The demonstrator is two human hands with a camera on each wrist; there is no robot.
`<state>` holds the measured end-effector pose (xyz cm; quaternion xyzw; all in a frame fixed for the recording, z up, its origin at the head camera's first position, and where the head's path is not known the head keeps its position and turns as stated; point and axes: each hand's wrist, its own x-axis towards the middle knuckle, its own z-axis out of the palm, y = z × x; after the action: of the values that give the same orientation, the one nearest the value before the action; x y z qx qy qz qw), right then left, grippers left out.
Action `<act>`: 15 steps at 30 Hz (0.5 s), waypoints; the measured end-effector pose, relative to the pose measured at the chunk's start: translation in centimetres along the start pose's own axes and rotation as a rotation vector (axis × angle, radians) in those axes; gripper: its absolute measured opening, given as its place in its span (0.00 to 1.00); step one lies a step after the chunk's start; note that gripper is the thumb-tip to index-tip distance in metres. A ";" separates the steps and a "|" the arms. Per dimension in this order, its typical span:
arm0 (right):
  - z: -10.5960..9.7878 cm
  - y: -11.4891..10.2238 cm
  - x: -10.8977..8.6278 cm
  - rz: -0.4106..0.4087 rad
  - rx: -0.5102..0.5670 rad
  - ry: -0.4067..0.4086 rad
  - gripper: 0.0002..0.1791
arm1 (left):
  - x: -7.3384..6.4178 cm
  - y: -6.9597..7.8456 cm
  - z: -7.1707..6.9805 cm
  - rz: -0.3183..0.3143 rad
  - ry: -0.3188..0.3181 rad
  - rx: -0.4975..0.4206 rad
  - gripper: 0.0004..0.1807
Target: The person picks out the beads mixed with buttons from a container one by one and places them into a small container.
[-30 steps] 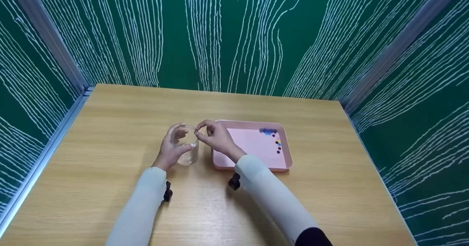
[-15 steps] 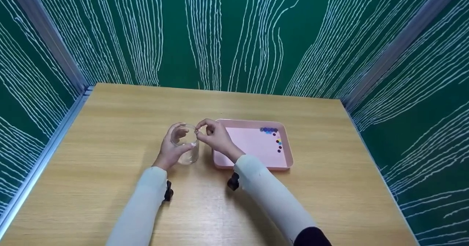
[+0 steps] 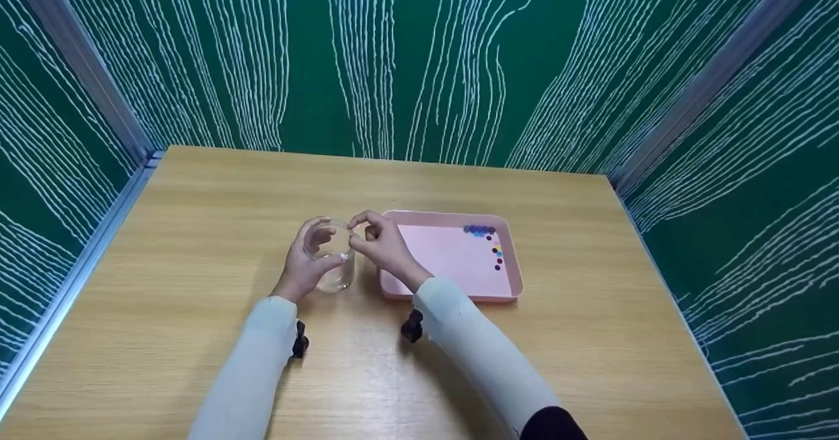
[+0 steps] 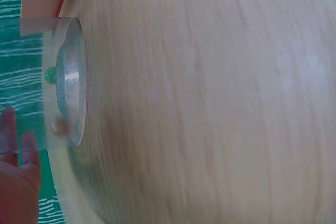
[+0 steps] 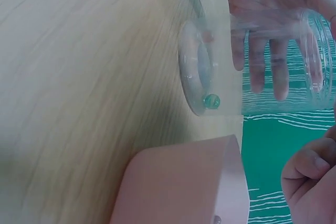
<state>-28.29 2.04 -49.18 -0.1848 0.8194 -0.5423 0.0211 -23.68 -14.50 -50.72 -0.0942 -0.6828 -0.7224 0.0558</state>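
My left hand (image 3: pixel 303 268) grips a clear jar (image 3: pixel 335 279) around its upper part, with the mouth facing up. Inside, at the bottom, lies a green marble (image 5: pixel 211 101). A small brownish thing (image 4: pixel 61 127), blurred, shows low in the jar in the left wrist view. My right hand (image 3: pixel 388 246) is at the jar's right rim, index finger and thumb a little apart with nothing seen between them. Its other fingers are curled in. Its wrist passes over the left side of a pink tray (image 3: pixel 452 289).
Several dark blue marbles (image 3: pixel 480 229) line the tray's far right corner. Small colored beads (image 3: pixel 498 256) trail down its right side. Beneath everything is a wooden table (image 3: pixel 196 263), with green, white-streaked walls (image 3: pixel 314 66) behind and at both sides.
A small round thing pinched in my right fingertips at the rim is gone from between them. The left hand and jar have hardly moved; the head view has shifted slightly.
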 end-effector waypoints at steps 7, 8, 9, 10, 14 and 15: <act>-0.4 -0.2 -0.1 -0.007 0.036 -0.019 0.10 | 0.2 -0.4 0.0 0.004 0.019 0.015 0.38; -0.5 -0.5 -0.2 -0.004 0.041 -0.027 0.10 | 0.2 -0.5 0.0 0.002 0.021 0.015 0.38; -0.6 -0.8 -0.3 0.000 0.044 -0.034 0.10 | 0.3 -0.8 -0.1 0.001 0.021 0.016 0.37; -0.7 -1.2 -0.5 0.005 0.048 -0.041 0.10 | 0.3 -0.8 -0.1 -0.005 0.022 0.016 0.37; -1.0 -2.6 -1.1 0.010 0.054 -0.046 0.11 | 0.1 -0.5 -0.1 -0.022 0.002 0.015 0.38; -1.1 -2.8 -1.1 0.009 0.053 -0.044 0.11 | 0.1 -0.4 -0.1 -0.026 -0.004 0.012 0.38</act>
<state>-26.69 2.39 -46.39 -0.1923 0.8048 -0.5597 0.0466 -23.92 -14.60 -51.10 -0.0864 -0.6885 -0.7187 0.0457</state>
